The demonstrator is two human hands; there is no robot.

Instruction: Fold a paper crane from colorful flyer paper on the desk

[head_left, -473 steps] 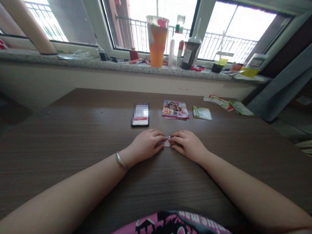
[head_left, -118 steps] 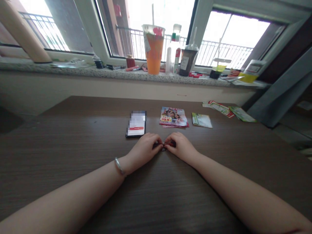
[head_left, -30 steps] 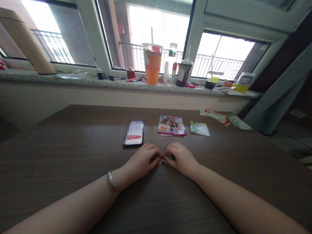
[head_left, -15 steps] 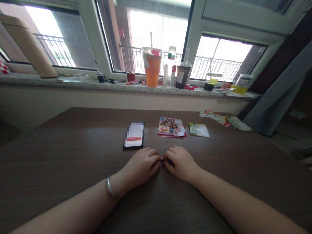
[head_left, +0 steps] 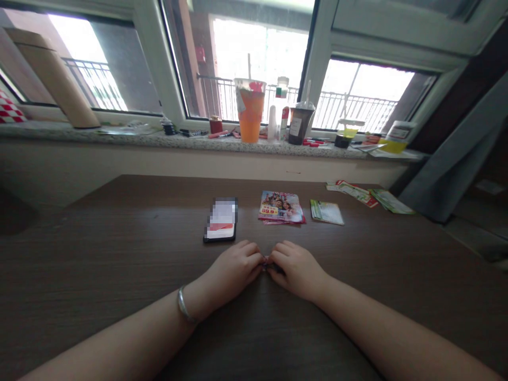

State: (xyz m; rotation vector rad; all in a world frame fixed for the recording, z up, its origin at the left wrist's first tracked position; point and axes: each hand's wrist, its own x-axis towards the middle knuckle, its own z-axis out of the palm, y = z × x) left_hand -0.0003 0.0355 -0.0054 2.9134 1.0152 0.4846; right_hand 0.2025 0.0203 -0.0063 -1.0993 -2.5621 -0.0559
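My left hand (head_left: pixel 240 264) and my right hand (head_left: pixel 296 267) meet low over the brown table (head_left: pixel 254 328), fingertips nearly touching. Both are closed in a pinch on a small thing (head_left: pixel 265 261) between them, mostly covered by the fingers; only a sliver shows, too small to name. A silver bangle (head_left: pixel 183 304) circles my left wrist. Just beyond my left hand lies a phone (head_left: pixel 222 218) with its screen lit and partly blurred. Past my right hand are a small stack of colourful flyers (head_left: pixel 281 206) and a green-and-white stack of cards (head_left: pixel 327 212).
More leaflets (head_left: pixel 357 193) lie at the table's far right. Along the stone windowsill (head_left: pixel 190 142) stand a tall tan flask (head_left: pixel 59 79), a cup of orange drink (head_left: pixel 251 114), a dark drink cup (head_left: pixel 299 124), and a yellow-bottomed container (head_left: pixel 396 138). A grey curtain (head_left: pixel 452 143) hangs at right.
The whole view has shifted slightly, so everything sits a little further right. My hands keep nearly the same pinched pose, with a slight change at the fingertips.
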